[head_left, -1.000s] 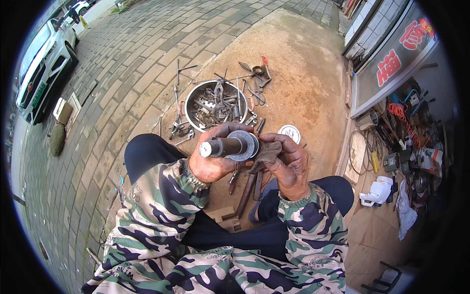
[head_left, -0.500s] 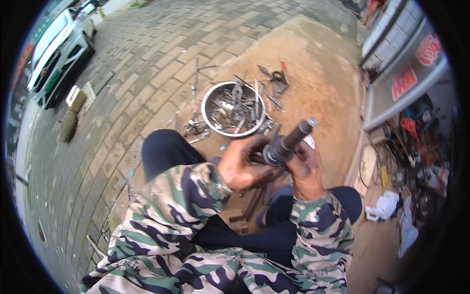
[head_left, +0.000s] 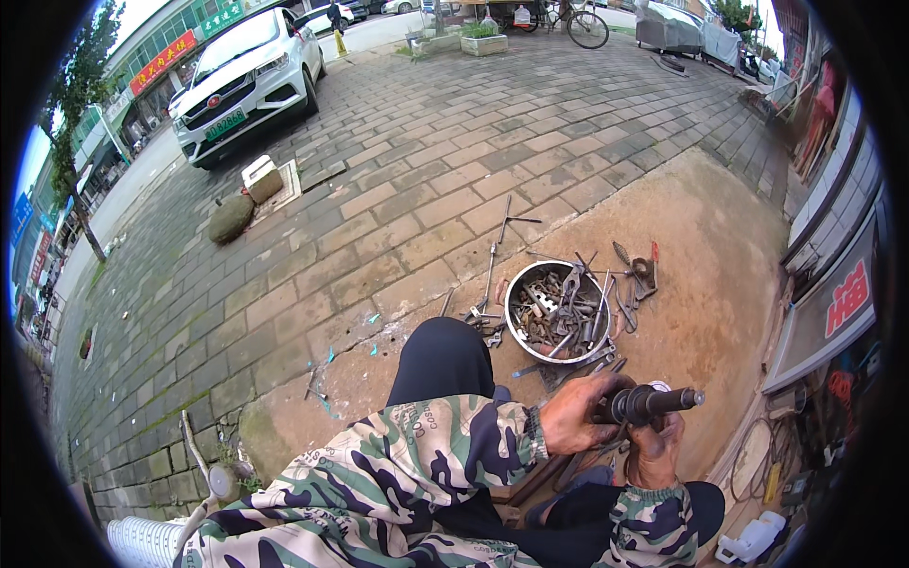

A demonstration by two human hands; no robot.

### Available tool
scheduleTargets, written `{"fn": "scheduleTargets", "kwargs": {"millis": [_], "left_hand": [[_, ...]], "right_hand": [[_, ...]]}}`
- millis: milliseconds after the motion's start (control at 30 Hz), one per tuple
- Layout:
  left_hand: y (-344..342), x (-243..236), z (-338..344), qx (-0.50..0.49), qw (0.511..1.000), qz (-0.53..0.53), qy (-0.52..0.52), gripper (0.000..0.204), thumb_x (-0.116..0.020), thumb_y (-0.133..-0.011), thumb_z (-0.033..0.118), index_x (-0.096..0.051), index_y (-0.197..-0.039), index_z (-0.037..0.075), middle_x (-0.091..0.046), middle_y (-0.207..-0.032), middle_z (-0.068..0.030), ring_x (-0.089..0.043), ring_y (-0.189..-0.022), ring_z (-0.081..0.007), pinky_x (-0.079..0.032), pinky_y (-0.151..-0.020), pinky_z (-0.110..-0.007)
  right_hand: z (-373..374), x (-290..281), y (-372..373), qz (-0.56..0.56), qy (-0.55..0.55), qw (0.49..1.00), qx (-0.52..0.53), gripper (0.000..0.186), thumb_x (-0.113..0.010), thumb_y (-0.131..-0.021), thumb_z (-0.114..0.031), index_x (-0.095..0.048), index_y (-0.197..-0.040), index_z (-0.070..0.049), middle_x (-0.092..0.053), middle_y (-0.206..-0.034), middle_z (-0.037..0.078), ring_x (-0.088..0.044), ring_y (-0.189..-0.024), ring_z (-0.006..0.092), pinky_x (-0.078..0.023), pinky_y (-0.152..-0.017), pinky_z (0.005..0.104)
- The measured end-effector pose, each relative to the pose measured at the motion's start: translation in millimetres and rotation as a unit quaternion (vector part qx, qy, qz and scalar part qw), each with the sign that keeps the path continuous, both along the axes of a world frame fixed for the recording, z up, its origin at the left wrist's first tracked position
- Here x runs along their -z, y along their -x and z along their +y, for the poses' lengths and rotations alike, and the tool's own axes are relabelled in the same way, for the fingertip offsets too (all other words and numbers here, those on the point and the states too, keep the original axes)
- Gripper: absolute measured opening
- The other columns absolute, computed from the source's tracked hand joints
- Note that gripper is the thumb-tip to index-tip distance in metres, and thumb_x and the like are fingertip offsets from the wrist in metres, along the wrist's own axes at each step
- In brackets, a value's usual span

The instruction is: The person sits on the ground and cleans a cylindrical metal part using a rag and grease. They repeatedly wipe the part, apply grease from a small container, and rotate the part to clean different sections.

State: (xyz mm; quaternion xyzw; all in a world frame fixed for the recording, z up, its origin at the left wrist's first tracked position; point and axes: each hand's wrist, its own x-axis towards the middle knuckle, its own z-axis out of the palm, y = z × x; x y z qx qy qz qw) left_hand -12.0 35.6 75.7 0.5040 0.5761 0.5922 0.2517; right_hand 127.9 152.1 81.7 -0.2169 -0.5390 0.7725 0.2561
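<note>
My left hand [head_left: 579,417] is closed around a dark metal shaft [head_left: 655,402] with ringed collars and a silvery tip pointing right. My right hand [head_left: 653,447] is curled against its underside; what else lies in its fingers is hidden. Just beyond my hands sits a steel bowl [head_left: 512,323] heaped with metal tools and parts. Loose wrenches, pliers [head_left: 627,312] and a T-handled bar [head_left: 507,216] lie around it on the stained concrete. A pale round object peeks from behind the shaft.
Brick paving [head_left: 407,170] spreads ahead and left, with a white car [head_left: 237,95], a rounded stone [head_left: 230,220] and a pale block [head_left: 260,178]. A bicycle [head_left: 587,28] and a distant person stand beyond. A doorway with a glass panel [head_left: 814,336], cables and white jug [head_left: 748,538] lines my right.
My view has swung up and left, showing the street. My hands sit lower right in it, and the shaft has turned from pointing left, then up-right, to pointing right. The brown rag is now hidden.
</note>
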Motion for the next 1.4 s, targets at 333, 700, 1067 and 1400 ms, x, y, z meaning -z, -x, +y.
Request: {"fn": "scheduleTargets", "kwargs": {"millis": [333, 700, 1067, 1400], "left_hand": [[11.1, 2.3, -2.9, 0.085, 0.996, 0.022, -0.026, 0.059, -0.081, -0.080, 0.017, -0.057, -0.131, 0.001, -0.059, -0.124, -0.0195, -0.059, -0.116, -0.0330, -0.047, -0.099, -0.040], [-1.3, 0.9, 4.0, -0.102, 0.992, 0.074, 0.008, 0.052, -0.082, -0.067, 0.011, -0.064, -0.114, 0.001, -0.063, -0.107, -0.0151, -0.065, -0.099, -0.0300, -0.054, -0.086, -0.038], [-0.9, 11.5, 5.7, -0.021, 0.994, -0.096, 0.051, 0.065, -0.088, -0.065, 0.008, -0.059, -0.122, -0.001, -0.065, -0.107, -0.0104, -0.066, -0.099, -0.0195, -0.054, -0.087, -0.034], [8.2, -7.1, -2.7, 0.095, 0.978, -0.167, 0.074, 0.056, -0.084, -0.076, 0.000, -0.057, -0.124, -0.005, -0.068, -0.110, -0.0099, -0.066, -0.100, -0.0148, -0.057, -0.088, -0.031]], "right_hand": [[8.6, 12.5, -10.2, 0.053, 0.033, 0.998, -0.023, 0.046, -0.083, -0.072, -0.011, -0.060, -0.110, 0.001, -0.066, -0.098, 0.008, -0.065, -0.087, 0.0166, -0.052, -0.083, 0.0305], [-10.5, -3.5, 6.4, 0.054, 0.108, 0.993, 0.006, 0.042, -0.067, -0.074, 0.001, -0.061, -0.116, 0.002, -0.065, -0.107, 0.007, -0.063, -0.098, 0.0170, -0.050, -0.089, 0.0318], [-2.2, -3.0, -6.9, 0.014, 0.024, 1.000, -0.004, 0.039, -0.069, -0.076, -0.002, -0.064, -0.115, 0.004, -0.069, -0.102, 0.008, -0.066, -0.088, 0.0157, -0.054, -0.080, 0.0312], [0.5, -7.6, -9.0, -0.003, 0.011, 1.000, -0.004, 0.033, -0.076, -0.089, -0.023, -0.067, -0.108, 0.002, -0.071, -0.090, 0.006, -0.064, -0.066, 0.0093, -0.052, -0.057, 0.0224]]}}
